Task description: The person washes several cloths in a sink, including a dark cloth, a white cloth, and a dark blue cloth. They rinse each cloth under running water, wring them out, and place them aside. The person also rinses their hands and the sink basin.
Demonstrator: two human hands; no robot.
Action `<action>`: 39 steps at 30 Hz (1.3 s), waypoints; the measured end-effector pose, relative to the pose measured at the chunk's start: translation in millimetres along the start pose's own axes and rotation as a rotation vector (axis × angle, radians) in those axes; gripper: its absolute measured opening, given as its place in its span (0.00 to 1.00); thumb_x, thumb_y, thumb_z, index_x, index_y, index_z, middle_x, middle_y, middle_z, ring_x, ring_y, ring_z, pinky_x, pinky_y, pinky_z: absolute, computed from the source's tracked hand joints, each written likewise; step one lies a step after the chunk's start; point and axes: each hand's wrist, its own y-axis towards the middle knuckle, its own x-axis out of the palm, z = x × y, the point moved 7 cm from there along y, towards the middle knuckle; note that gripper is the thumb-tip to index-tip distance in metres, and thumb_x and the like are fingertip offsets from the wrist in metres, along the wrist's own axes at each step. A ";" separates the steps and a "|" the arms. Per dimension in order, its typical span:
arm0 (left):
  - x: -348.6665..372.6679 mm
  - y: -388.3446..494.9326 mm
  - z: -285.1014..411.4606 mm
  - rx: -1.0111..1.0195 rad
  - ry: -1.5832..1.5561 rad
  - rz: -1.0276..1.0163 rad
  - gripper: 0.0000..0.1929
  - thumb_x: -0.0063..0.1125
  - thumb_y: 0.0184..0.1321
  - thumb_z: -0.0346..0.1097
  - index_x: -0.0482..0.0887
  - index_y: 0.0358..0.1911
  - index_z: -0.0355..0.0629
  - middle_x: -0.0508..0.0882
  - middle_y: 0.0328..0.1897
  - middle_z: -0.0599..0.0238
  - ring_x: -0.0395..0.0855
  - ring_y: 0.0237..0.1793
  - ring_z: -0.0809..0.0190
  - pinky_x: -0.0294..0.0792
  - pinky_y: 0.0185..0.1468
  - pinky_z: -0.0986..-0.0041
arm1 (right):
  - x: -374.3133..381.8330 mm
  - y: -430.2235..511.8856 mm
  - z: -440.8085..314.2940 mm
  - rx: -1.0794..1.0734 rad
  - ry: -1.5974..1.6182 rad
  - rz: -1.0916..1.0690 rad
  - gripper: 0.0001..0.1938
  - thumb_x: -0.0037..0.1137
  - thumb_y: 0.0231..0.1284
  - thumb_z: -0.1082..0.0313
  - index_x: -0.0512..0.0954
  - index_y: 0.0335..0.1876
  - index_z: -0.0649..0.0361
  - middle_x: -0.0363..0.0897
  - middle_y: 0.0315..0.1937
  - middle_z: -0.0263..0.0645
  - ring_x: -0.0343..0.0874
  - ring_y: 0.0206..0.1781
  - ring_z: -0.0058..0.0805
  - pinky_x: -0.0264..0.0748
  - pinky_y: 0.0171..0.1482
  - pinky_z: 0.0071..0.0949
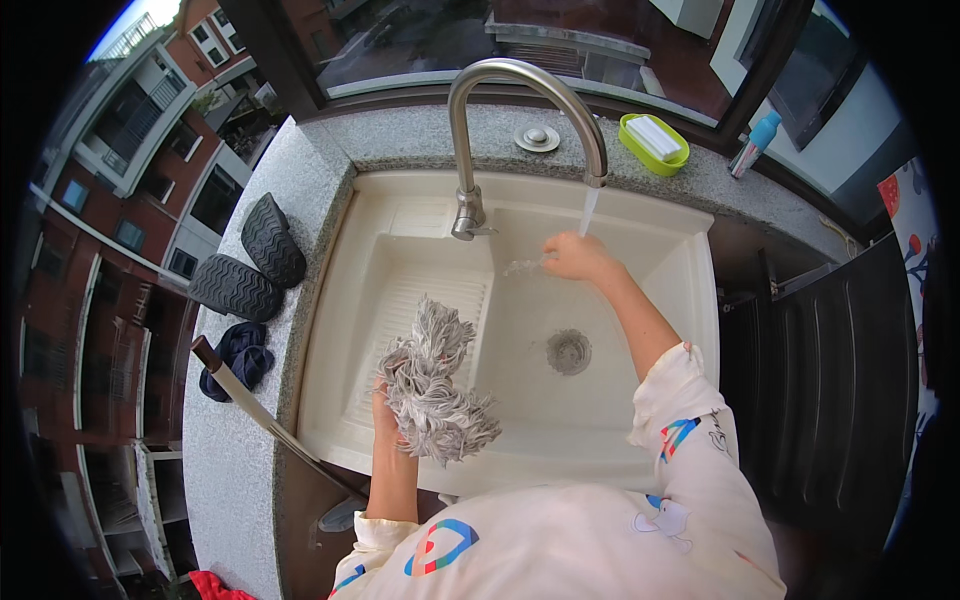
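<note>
My left hand [385, 414] holds a grey-white cotton-string mop head [442, 397] above the ribbed washboard side of a cream sink [600, 442]. The strands hide most of the fingers. Under the curved metal faucet [466, 127], my right hand [579, 256] is in the running water stream [589, 210]. Its fingers are loosely curled with a gap between them, and nothing shows in the grasp. Water spills off toward the left. Below that hand lies the drain strainer [568, 352] in the basin floor.
On the granite ledge are a dark pair of shoes [255, 255], soles up, and dark bundled cloth [244, 360]. A pole [251, 401] leans against the left edge. Behind the sink sit a drain plug [536, 137], a green soap dish [666, 169] and a blue-capped can [754, 146].
</note>
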 end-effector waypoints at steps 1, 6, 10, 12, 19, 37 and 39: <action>2.9 1.9 -4.7 -0.013 -0.016 0.001 0.22 0.49 0.59 0.50 0.77 0.43 0.34 0.79 0.32 0.51 0.76 0.24 0.56 0.69 0.18 0.68 | 5.6 -4.9 4.0 -0.009 -0.009 -0.002 0.27 0.55 0.59 0.48 0.70 0.62 0.51 0.71 0.60 0.38 0.66 0.66 0.30 0.72 0.52 0.51; 37.8 19.3 -45.8 -0.113 -0.155 -0.101 0.21 0.47 0.60 0.50 0.76 0.44 0.36 0.77 0.28 0.56 0.74 0.24 0.59 0.70 0.22 0.70 | 124.2 -40.5 12.7 0.019 1.418 -0.187 0.37 0.53 0.59 0.41 0.57 0.70 0.50 0.55 0.70 0.42 0.60 0.69 0.38 0.70 0.58 0.50; 70.6 23.6 -86.8 -0.353 -0.452 -0.427 0.21 0.44 0.63 0.50 0.77 0.46 0.38 0.83 0.40 0.52 0.83 0.33 0.54 0.78 0.37 0.65 | 168.9 -38.8 -41.2 -0.302 2.097 -0.262 0.32 0.55 0.58 0.43 0.66 0.63 0.55 0.70 0.57 0.44 0.73 0.56 0.35 0.78 0.48 0.35; 61.0 26.9 -96.3 -0.297 -0.286 -0.342 0.22 0.43 0.64 0.51 0.77 0.47 0.39 0.83 0.41 0.52 0.83 0.34 0.54 0.78 0.37 0.64 | 137.7 -55.4 -68.5 -0.667 2.383 -0.514 0.29 0.58 0.58 0.49 0.69 0.59 0.60 0.77 0.47 0.44 0.79 0.46 0.31 0.78 0.42 0.31; 40.4 36.0 -89.3 0.064 0.557 -0.051 0.26 0.57 0.60 0.44 0.70 0.57 0.38 0.81 0.45 0.56 0.83 0.40 0.57 0.77 0.43 0.68 | 33.3 -54.9 -75.8 -0.190 0.376 0.703 0.24 0.64 0.44 0.67 0.74 0.52 0.54 0.76 0.46 0.46 0.79 0.43 0.40 0.77 0.44 0.38; 87.5 9.1 -112.3 -0.707 -0.210 -0.659 0.29 0.44 0.60 0.52 0.67 0.58 0.37 0.78 0.42 0.43 0.75 0.23 0.58 0.73 0.23 0.71 | 78.8 -78.7 -62.4 -0.508 2.216 -0.015 0.33 0.54 0.56 0.41 0.68 0.60 0.59 0.74 0.52 0.45 0.75 0.53 0.37 0.75 0.54 0.40; 71.4 31.4 -95.5 -0.433 0.557 -0.487 0.27 0.57 0.55 0.48 0.73 0.51 0.34 0.82 0.38 0.50 0.81 0.31 0.59 0.75 0.31 0.71 | 70.9 -72.8 -38.4 -0.147 1.888 0.213 0.26 0.57 0.57 0.54 0.70 0.58 0.59 0.78 0.43 0.40 0.79 0.45 0.31 0.78 0.48 0.33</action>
